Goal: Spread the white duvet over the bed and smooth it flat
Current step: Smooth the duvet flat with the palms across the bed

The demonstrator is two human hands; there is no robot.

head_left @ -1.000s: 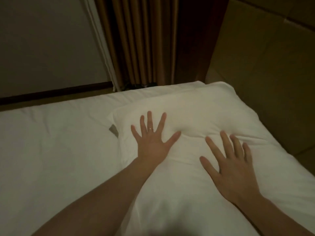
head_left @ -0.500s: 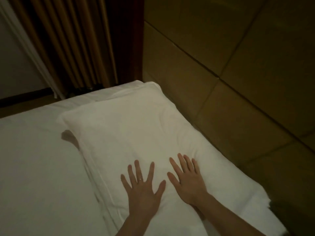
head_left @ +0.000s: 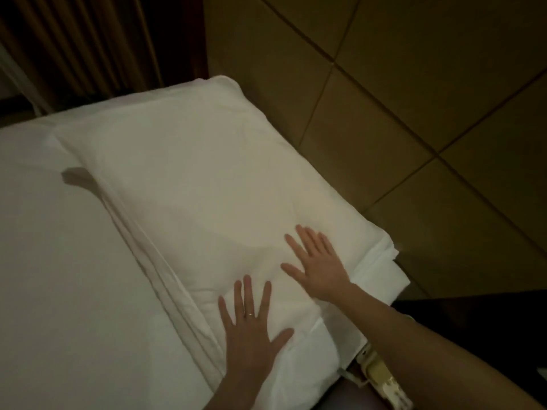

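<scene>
your left hand (head_left: pixel 251 329) and right hand (head_left: pixel 318 263) both lie flat with fingers spread, gripping nothing, pressing the folded white duvet (head_left: pixel 201 184) that sits along the bed's (head_left: pixel 59 261) right edge beside the padded wall (head_left: pixel 414 113).

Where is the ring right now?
In the head view, low and centre: the ring is on a finger of the left hand, pressed flat on the white bedding.

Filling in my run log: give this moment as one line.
stage: smoothing | left hand: flat on pillow | right hand: flat on pillow | bed: white cover looks smooth
</scene>
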